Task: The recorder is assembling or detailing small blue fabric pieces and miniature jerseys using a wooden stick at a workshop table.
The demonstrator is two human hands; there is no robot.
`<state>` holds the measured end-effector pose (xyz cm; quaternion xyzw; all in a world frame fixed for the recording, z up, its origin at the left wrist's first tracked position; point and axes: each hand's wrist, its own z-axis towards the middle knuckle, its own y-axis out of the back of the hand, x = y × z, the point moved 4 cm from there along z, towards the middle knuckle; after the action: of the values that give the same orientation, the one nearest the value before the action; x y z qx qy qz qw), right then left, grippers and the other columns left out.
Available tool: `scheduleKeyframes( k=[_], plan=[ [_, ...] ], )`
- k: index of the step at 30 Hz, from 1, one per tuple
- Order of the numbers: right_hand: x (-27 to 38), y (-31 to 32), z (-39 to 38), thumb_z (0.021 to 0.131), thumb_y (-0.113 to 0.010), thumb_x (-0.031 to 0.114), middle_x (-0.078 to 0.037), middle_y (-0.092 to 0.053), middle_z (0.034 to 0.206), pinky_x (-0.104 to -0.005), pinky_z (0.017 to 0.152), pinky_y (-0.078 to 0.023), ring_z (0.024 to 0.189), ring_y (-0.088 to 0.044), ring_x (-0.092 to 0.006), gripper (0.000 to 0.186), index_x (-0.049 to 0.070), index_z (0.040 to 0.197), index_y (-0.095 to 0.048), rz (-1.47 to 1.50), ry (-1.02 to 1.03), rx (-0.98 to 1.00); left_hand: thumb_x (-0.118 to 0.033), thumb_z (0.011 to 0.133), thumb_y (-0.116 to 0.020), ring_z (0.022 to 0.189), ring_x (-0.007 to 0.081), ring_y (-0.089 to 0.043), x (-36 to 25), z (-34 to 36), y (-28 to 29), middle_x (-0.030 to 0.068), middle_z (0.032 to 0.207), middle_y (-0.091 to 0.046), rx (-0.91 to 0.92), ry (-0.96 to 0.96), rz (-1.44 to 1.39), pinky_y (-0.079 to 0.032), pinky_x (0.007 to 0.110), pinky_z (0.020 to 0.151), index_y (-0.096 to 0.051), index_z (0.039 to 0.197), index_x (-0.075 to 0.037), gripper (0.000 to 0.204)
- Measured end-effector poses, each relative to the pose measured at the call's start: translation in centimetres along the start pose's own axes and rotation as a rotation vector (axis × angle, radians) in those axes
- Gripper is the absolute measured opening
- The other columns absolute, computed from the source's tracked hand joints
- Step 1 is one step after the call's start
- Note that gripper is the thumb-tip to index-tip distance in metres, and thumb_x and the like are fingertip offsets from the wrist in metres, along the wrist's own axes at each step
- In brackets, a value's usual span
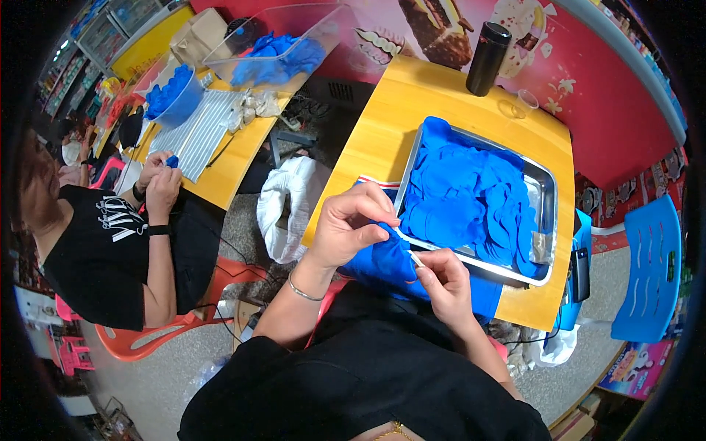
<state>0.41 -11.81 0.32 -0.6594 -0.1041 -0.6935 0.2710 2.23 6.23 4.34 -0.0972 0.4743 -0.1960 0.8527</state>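
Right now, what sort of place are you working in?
Probably a small shop used for handwork: wooden tables, a metal tray of blue fabric pieces, stocked shelves, and a co-worker alongside.

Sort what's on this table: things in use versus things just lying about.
In use: blue fabric piece, thin white stick, left hand, right hand, metal tray of blue pieces.
Lying about: black bottle, clear cup.
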Motion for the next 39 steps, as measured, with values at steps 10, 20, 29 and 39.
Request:
scheduleKeyframes(
  k=[10, 20, 29, 39],
  plan=[
    [0.3, 0.4, 0.1, 0.087, -0.055, 0.001, -0.006, -0.062, 0.093, -0.0202, 0.065, -0.044, 0.073, -0.055, -0.0070, 0.018, -0.001, 0.105, -0.057, -0.156, 0.129, -0.052, -0.001, 0.077, -0.069, 0.069, 0.0141, -0.054, 0.3, -0.1, -0.8, 0.0026, 0.071, -0.052, -0.004, 0.005, -0.139, -0.044, 0.027, 0.064, -0.060, 0.072, -0.003, 0.011],
    [-0.1, 0.6, 0.1, 0.088, -0.055, 0.004, -0.009, -0.062, 0.098, -0.0237, 0.074, -0.047, 0.085, -0.060, -0.0117, 0.018, -0.001, 0.105, -0.056, -0.007, 0.029, -0.054, -0.005, 0.077, -0.071, 0.069, 0.0107, -0.050, 0.3, -0.3, -0.4, 0.0013, 0.072, -0.052, -0.064, 0.098, 0.043, -0.040, 0.024, 0.062, -0.064, 0.083, -0.004, 0.010],
    [0.7, 1.1, 0.3, 0.084, -0.056, -0.002, -0.010, -0.065, 0.092, -0.0238, 0.072, -0.048, 0.080, -0.061, -0.0117, 0.016, -0.002, 0.099, -0.060, -0.253, 0.072, -0.146, -0.005, 0.074, -0.073, 0.072, 0.0118, -0.052, -0.1, 0.5, -0.7, 0.0033, 0.076, -0.056, -0.032, -0.011, 0.051, -0.041, 0.023, 0.065, -0.068, 0.084, -0.002, 0.012],
    [1.5, 1.2, 0.7, 0.082, -0.060, -0.003, -0.010, -0.067, 0.083, -0.0215, 0.061, -0.047, 0.067, -0.059, -0.0094, 0.016, -0.002, 0.098, -0.062, -0.431, 0.219, -0.145, 0.005, 0.073, -0.066, 0.067, 0.0144, -0.053, -1.2, 1.3, -0.6, 0.0053, 0.074, -0.056, 0.003, -0.088, -0.007, -0.042, 0.027, 0.063, -0.063, 0.078, -0.003, 0.009]
  ],
)
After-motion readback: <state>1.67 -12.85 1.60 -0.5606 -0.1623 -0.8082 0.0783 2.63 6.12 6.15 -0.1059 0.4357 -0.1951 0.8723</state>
